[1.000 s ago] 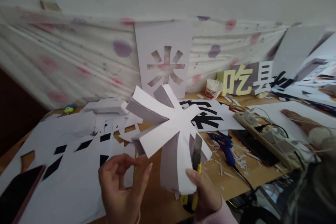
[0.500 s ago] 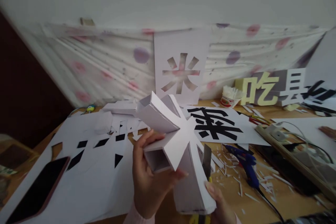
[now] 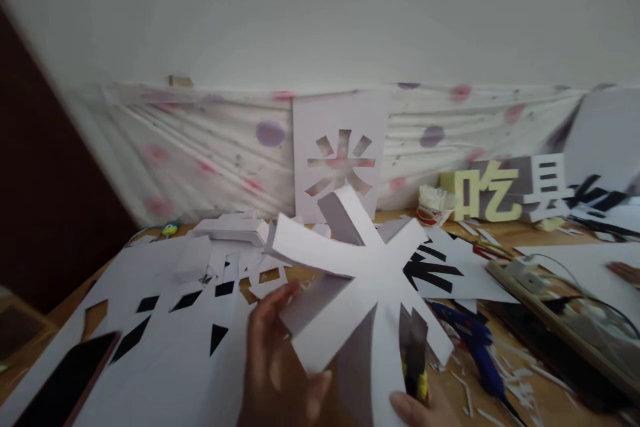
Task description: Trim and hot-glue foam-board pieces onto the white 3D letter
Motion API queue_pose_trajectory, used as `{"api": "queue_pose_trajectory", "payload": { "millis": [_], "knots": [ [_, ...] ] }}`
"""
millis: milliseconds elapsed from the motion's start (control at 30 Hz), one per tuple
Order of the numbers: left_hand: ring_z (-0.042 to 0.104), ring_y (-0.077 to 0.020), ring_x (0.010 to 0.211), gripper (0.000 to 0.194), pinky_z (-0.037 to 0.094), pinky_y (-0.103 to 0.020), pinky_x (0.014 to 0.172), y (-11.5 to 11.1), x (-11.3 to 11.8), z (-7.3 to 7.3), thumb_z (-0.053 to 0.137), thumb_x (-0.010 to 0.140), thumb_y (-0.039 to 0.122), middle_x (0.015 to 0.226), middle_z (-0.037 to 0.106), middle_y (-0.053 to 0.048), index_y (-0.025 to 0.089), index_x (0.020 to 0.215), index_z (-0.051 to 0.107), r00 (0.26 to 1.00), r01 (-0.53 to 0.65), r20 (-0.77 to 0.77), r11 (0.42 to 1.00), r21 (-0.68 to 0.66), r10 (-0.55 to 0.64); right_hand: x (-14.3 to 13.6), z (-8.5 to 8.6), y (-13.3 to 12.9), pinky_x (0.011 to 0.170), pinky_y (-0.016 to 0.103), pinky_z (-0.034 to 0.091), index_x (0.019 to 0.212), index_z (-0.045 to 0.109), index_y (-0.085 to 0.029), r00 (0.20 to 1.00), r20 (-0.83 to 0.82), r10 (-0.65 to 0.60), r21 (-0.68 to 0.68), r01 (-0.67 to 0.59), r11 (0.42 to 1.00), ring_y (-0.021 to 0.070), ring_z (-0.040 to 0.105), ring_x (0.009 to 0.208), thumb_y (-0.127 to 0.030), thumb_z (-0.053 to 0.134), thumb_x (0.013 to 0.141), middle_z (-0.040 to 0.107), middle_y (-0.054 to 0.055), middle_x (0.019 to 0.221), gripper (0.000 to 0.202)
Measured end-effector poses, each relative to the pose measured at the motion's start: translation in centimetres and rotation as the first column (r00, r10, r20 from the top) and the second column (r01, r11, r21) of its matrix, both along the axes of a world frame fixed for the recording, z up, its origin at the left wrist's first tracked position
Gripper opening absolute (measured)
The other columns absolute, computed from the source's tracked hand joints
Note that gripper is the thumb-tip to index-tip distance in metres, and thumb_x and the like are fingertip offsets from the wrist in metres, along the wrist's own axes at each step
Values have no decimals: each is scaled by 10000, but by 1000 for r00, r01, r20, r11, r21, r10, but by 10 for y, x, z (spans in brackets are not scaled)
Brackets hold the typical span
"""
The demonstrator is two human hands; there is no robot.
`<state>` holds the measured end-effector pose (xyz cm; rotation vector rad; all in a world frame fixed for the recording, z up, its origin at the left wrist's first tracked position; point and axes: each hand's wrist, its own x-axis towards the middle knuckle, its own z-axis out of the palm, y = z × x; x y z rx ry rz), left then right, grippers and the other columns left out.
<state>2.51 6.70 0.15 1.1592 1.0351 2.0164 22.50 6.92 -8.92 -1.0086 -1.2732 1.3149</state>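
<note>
A white three-dimensional board character (image 3: 377,273), shaped like a star of hollow box strokes, is held up with its flat face toward me. My left hand (image 3: 270,360) curls around its lower-left stroke, fingers behind and thumb in front. At the bottom, my right hand (image 3: 425,407) has its thumb on a lower stroke. A utility knife (image 3: 416,353) with a yellow and black handle sticks up beside that stroke, at my right hand. Most of the right hand's fingers are hidden. Behind stands a white sheet (image 3: 307,120) with a matching cut-out.
A phone (image 3: 70,380) lies on white board at left. Right are a blue glue gun (image 3: 475,340), paper scraps, a power strip (image 3: 530,327) and a printed character sheet (image 3: 480,273). Behind them stand a tub (image 3: 433,213) and finished characters (image 3: 487,193). Another person's hand (image 3: 625,273) shows at far right.
The character has turned so its face points more toward me, and it has shifted right and lower in view. Both hands moved with it. My view has tilted upward.
</note>
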Motion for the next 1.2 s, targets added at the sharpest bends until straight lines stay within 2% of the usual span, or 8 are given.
{"api": "queue_pose_trajectory", "payload": {
  "millis": [200,300,400,533,733,933,1033,1200],
  "knots": [
    [591,-279,1202,659,455,-496,1049,31,-73,-14,813,662,565,1280,614,-68,344,1227,556,951,78,309,978,-193,-14,10,26,5,950,433,532,1159,697,-231,983,103,-154,119,141,983,344,674,1088,-544,827,620,735,135,1151,636],
    [622,-289,1127,740,463,-488,1053,37,-73,-13,830,552,648,1120,686,-72,267,1156,638,918,183,389,955,-231,-82,14,31,0,925,406,542,1113,712,-211,957,216,-193,250,137,959,316,697,1013,-443,848,600,748,127,1090,579],
    [639,-296,1118,663,524,-429,990,33,-60,-14,862,599,506,1093,720,-84,220,1162,659,848,285,512,932,-224,-137,15,40,-7,895,428,548,1066,734,-205,922,328,-204,330,90,940,326,700,971,-401,856,577,759,127,1021,541],
    [698,-248,1014,490,567,-367,920,29,-55,-25,766,767,298,1057,752,-85,185,1227,639,740,323,671,894,-312,-33,11,60,-14,845,506,539,1034,764,-205,889,430,-154,203,71,977,366,696,929,-480,843,599,766,153,982,521],
    [729,-247,967,412,581,-355,900,28,-65,-42,614,891,344,987,776,-98,156,1257,633,656,401,754,828,-392,40,4,80,-18,724,361,542,1046,765,-236,998,29,-61,56,59,997,259,677,834,-560,730,763,758,98,919,432],
    [743,-324,931,302,590,-466,889,28,-68,-57,642,864,413,928,788,-123,164,983,765,609,573,792,705,-419,-24,-14,92,-20,460,233,309,1105,742,-241,980,-96,-172,78,179,981,85,364,514,-458,817,701,697,29,821,464],
    [736,-332,974,314,560,-481,957,30,-69,-69,597,880,443,972,789,-113,199,937,787,573,678,809,631,-378,-131,-26,96,-17,493,241,357,1086,750,-259,980,-127,-152,124,168,978,105,433,550,-440,836,678,667,14,790,454],
    [680,-295,1128,282,465,-422,1090,31,-66,-84,542,924,347,1037,782,-70,235,1010,785,503,790,811,538,-293,-297,-37,101,-12,574,247,454,1019,729,-237,928,-342,-149,-53,139,989,152,578,672,-446,879,615,679,13,803,479]
  ]
}}
